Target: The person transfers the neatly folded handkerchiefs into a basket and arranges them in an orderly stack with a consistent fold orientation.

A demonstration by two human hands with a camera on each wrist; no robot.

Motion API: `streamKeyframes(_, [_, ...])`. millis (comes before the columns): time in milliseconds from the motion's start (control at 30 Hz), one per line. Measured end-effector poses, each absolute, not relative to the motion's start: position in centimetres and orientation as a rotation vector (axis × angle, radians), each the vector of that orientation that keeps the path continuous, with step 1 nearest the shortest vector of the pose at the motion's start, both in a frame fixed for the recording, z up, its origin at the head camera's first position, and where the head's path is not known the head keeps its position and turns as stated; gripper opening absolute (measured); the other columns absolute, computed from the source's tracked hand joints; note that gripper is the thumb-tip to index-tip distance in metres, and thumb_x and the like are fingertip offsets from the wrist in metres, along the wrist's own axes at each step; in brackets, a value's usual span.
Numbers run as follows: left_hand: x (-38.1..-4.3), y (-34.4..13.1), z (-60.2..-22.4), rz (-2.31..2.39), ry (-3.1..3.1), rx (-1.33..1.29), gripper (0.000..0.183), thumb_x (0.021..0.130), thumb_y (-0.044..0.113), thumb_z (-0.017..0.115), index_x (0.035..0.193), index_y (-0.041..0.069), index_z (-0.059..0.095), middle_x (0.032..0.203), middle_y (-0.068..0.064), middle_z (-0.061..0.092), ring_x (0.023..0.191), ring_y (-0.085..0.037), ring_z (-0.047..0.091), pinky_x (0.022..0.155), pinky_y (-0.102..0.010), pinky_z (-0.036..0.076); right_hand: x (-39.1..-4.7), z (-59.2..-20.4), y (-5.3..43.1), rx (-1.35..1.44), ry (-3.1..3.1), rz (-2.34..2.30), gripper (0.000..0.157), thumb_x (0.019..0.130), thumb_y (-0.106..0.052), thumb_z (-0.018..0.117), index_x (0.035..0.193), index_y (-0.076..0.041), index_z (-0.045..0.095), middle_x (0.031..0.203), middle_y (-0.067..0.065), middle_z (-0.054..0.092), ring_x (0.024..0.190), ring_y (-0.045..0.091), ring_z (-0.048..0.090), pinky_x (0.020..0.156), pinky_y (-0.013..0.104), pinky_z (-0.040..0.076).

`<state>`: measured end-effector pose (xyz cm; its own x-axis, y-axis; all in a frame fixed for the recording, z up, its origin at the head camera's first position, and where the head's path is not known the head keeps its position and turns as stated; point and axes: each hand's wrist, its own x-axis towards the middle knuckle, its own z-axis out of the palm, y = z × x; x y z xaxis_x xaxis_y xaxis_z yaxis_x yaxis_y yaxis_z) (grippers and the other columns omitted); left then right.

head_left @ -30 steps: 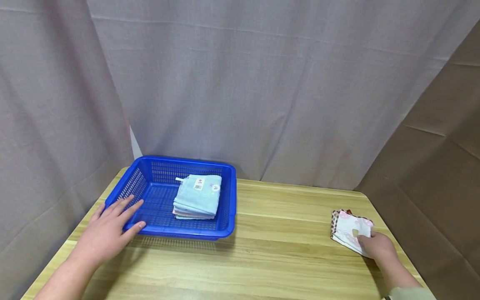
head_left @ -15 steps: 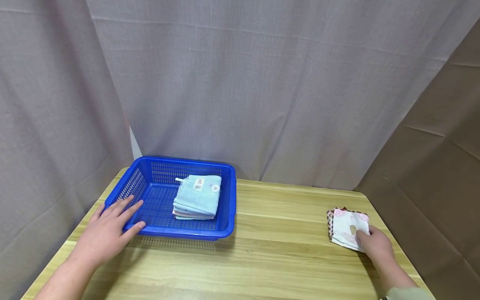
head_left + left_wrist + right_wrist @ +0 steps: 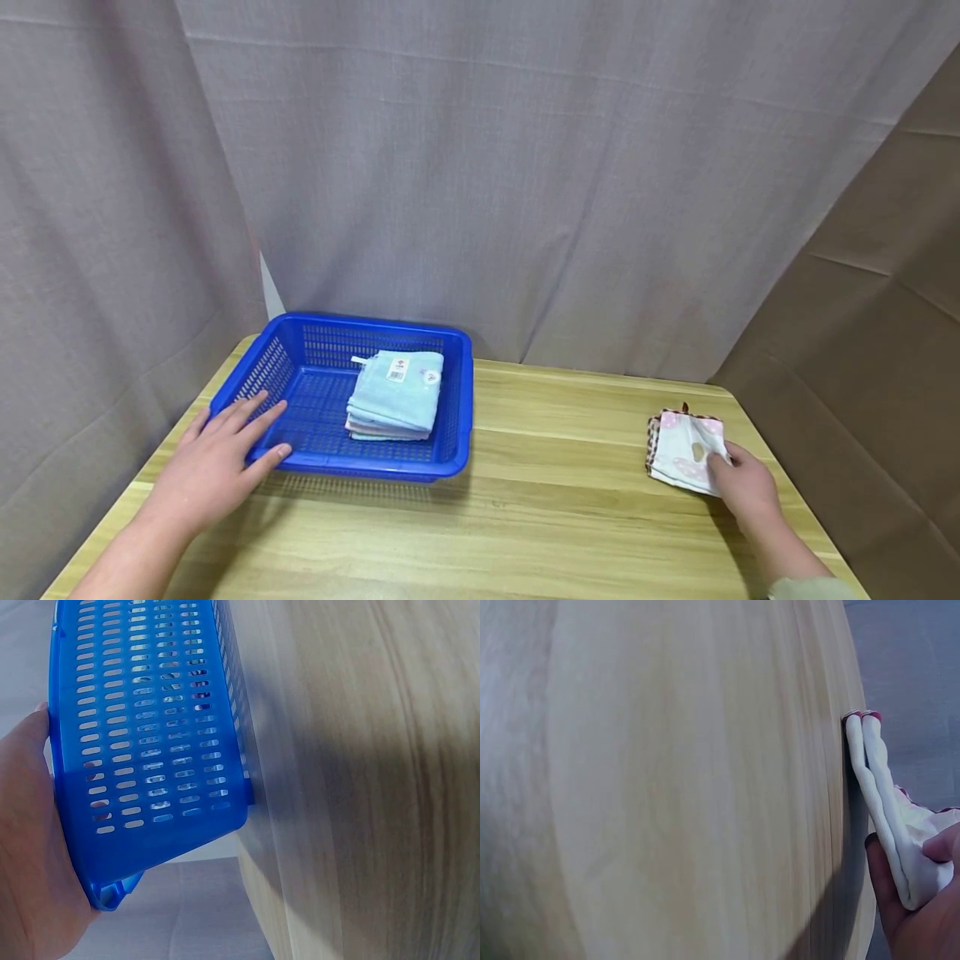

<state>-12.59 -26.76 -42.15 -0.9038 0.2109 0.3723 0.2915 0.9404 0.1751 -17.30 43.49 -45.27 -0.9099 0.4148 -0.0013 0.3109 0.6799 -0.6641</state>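
Observation:
My right hand (image 3: 746, 483) pinches a folded small towel (image 3: 678, 454) by its near right edge, thumb on top. It is white with pink patches, a tan spot and a brown checked border. In the right wrist view, the towel's thick white folds (image 3: 877, 795) sit between thumb and fingers, close to the tabletop. At the left, my left hand (image 3: 213, 467) rests with spread fingers over the near left corner of a blue plastic basket (image 3: 352, 461). Inside the basket, on its right side, lies a stack of folded towels, a light blue towel (image 3: 397, 396) with a label uppermost.
The wooden table (image 3: 547, 500) stretches between the basket and the right hand. A grey curtain (image 3: 525, 183) hangs along the back and left, and a brown cloth (image 3: 862, 333) borders the right side.
My right hand has shifted a little left and away from me, carrying the white and pink towel with it. My left hand and the basket have stayed still.

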Motion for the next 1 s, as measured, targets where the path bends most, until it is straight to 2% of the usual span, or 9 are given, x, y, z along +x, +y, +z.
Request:
streamKeyframes(133, [-12.6,-26.7,-42.2,-0.324,-2.732,-0.373,0.062,0.096,0.052,0.057,0.145,0.015,0.051,0.150,-0.019,0.043,0.135,-0.048,0.038,0.110,-0.070,0.014,-17.2,-45.4,43.1,-0.622,-2.663,1.158,0.058,0.103,-0.030,0.042,0.148,0.005,0.037,0.148,0.036,0.036,0.133,0.045,0.036,0.107,0.054,0.033])
streamKeyframes(267, [-12.6,-26.8,-42.3,-0.326,-2.725,-0.375,0.063,0.097,0.054,0.056,0.145,0.015,0.051,0.150,-0.019,0.044,0.134,-0.048,0.039,0.111,-0.069,0.013,-17.0,-45.4,42.8,-0.655,-2.592,1.264,0.058,0.103,-0.032,0.042,0.149,0.004,0.037,0.148,0.032,0.038,0.126,0.037,0.041,0.091,0.031,0.043])
streamKeyframes(333, [-12.6,-26.8,-42.3,-0.325,-2.727,-0.375,0.063,0.097,0.054,0.055,0.146,0.015,0.051,0.150,-0.019,0.043,0.134,-0.048,0.038,0.112,-0.069,0.012,-17.0,-45.5,42.7,-0.674,-2.561,1.297,0.058,0.103,-0.033,0.043,0.149,0.003,0.039,0.146,0.029,0.042,0.119,0.031,0.044,0.080,0.020,0.042])
streamKeyframes(433, [-12.6,-26.9,-42.3,-0.324,-2.734,-0.371,0.063,0.097,0.054,0.055,0.146,0.015,0.051,0.150,-0.020,0.043,0.135,-0.048,0.038,0.111,-0.070,0.013,-17.0,-45.6,42.5,-0.690,-2.524,1.327,0.058,0.103,-0.033,0.045,0.149,0.002,0.040,0.143,0.026,0.045,0.107,0.021,0.047,0.070,0.013,0.040])
streamKeyframes(567, [-12.5,-27.0,-42.2,-0.323,-2.745,-0.366,0.064,0.097,0.056,0.054,0.147,0.015,0.050,0.150,-0.020,0.043,0.135,-0.048,0.038,0.110,-0.070,0.014,-16.9,-45.5,42.1,-0.696,-2.483,1.370,0.057,0.102,-0.033,0.047,0.149,0.000,0.041,0.138,0.021,0.048,0.090,0.004,0.050,0.069,0.012,0.043])
streamKeyframes(667, [-12.5,-27.0,-42.3,-0.324,-2.742,-0.367,0.064,0.097,0.056,0.053,0.147,0.016,0.050,0.150,-0.020,0.043,0.134,-0.048,0.038,0.110,-0.070,0.014,-16.8,-45.3,41.7,-0.679,-2.433,1.449,0.057,0.101,-0.030,0.050,0.148,0.001,0.042,0.120,0.011,0.058,0.079,-0.004,0.052,0.067,0.013,0.048])
streamKeyframes(733, [-12.5,-26.9,-42.3,-0.327,-2.737,-0.369,0.064,0.097,0.056,0.054,0.147,0.016,0.049,0.150,-0.020,0.044,0.134,-0.048,0.038,0.110,-0.070,0.015,-16.7,-45.2,41.5,-0.672,-2.386,1.537,0.057,0.101,-0.027,0.051,0.149,0.001,0.040,0.104,-0.001,0.061,0.074,-0.005,0.055,0.066,0.015,0.051])
streamKeyframes(833, [-12.5,-26.9,-42.3,-0.325,-2.733,-0.371,0.064,0.097,0.056,0.054,0.147,0.016,0.049,0.149,-0.020,0.044,0.134,-0.048,0.039,0.110,-0.070,0.015,-16.7,-45.0,41.1,-0.662,-2.322,1.657,0.057,0.101,-0.023,0.051,0.150,0.003,0.038,0.084,-0.016,0.059,0.069,-0.003,0.059,0.063,0.017,0.054])
streamKeyframes(1000, [-12.6,-26.9,-42.3,-0.319,-2.723,-0.380,0.063,0.096,0.054,0.056,0.147,0.017,0.050,0.149,-0.020,0.044,0.134,-0.047,0.040,0.109,-0.070,0.016,-16.6,-44.7,40.5,-0.645,-2.288,1.753,0.058,0.101,-0.021,0.050,0.151,0.004,0.034,0.077,-0.019,0.059,0.068,-0.002,0.060,0.062,0.018,0.054])
